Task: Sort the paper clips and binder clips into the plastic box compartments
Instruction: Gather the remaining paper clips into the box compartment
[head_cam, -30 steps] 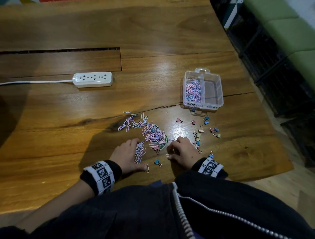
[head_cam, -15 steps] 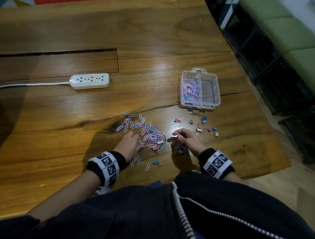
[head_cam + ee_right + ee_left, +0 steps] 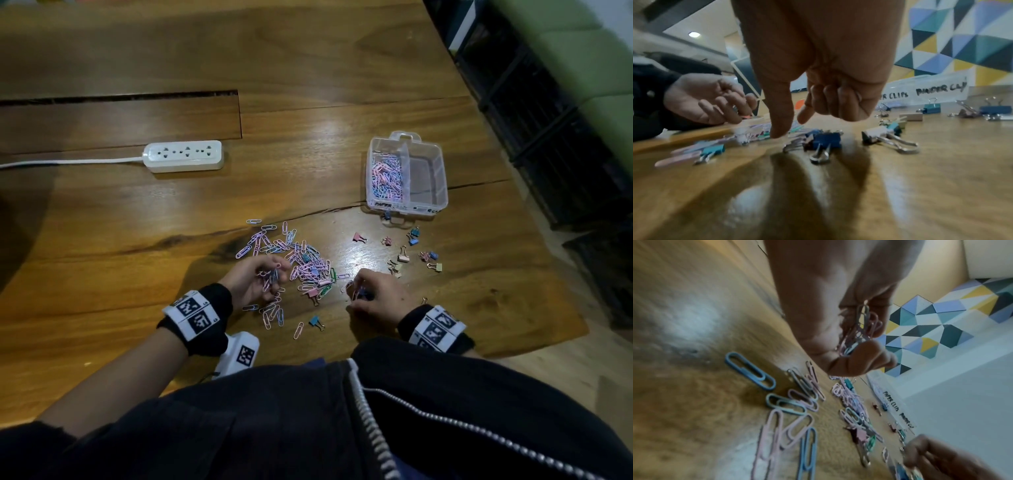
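Loose pastel paper clips (image 3: 308,267) lie heaped on the wooden table. My left hand (image 3: 260,279) hovers at the heap's left edge and grips a bunch of paper clips (image 3: 859,331) in curled fingers (image 3: 865,337). My right hand (image 3: 359,291) is right of the heap, three fingers curled into the palm. Thumb and forefinger (image 3: 791,127) point down, the thumb tip touching a small cluster beside a blue binder clip (image 3: 827,138); nothing shows between them. More binder clips (image 3: 402,257) are scattered toward the clear plastic box (image 3: 442,192), whose left compartment holds paper clips (image 3: 387,178).
A white power strip (image 3: 185,156) with its cord lies at the left rear, below a long slot (image 3: 120,97) in the tabletop. The table's edge (image 3: 565,308) curves close on the right, with a dark frame (image 3: 548,102) beyond. Handwritten labels (image 3: 931,91) mark the box front.
My left hand has risen off the table and turned palm-up with a bunch of paper clips in it. My right hand reached forward, then drew back down over the small cluster.
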The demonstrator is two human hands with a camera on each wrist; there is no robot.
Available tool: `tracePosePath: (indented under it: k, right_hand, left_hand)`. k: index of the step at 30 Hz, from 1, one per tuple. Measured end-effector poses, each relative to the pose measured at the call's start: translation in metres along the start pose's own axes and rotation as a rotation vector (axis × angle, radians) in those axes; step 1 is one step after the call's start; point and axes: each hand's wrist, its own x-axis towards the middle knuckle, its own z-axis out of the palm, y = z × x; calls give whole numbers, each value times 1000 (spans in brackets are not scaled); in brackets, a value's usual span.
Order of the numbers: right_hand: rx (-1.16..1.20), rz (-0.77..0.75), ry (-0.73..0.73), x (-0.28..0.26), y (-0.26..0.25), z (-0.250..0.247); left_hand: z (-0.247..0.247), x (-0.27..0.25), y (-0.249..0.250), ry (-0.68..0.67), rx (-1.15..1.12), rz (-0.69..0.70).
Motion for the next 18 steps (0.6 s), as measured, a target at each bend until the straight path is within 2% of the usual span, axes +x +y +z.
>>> tracePosePath:
  k: [2,4,6,9,11,12,14,18]
  right_hand:
    - [-83,-49,14,-1,1,1]
    - [-117,-66,32,0,1,1]
    - [-149,-60,53,4,2,1]
    - [-167,-34,62,11,3,-3]
    - [-154,-22,38,14,4,-7]
    - [-157,-20,25,15,5,-8]
    - [-77,2,14,16,8,-13]
    - [346,93,100,17,17,-32]
  left_hand:
    - [2,-3,-3,-51,37,-37]
    - [5,-5,-8,-83,179,-78]
    - [12,-7,-14,-99,520,-71]
    - [22,-10,-24,-123,1153,51]
    - [28,-13,-30,-58,1536,112]
    - [30,-13,-32,-37,1656,131]
    - [34,-11,-37,-31,1757,173]
    - [32,-6,-41,-74,1748,200]
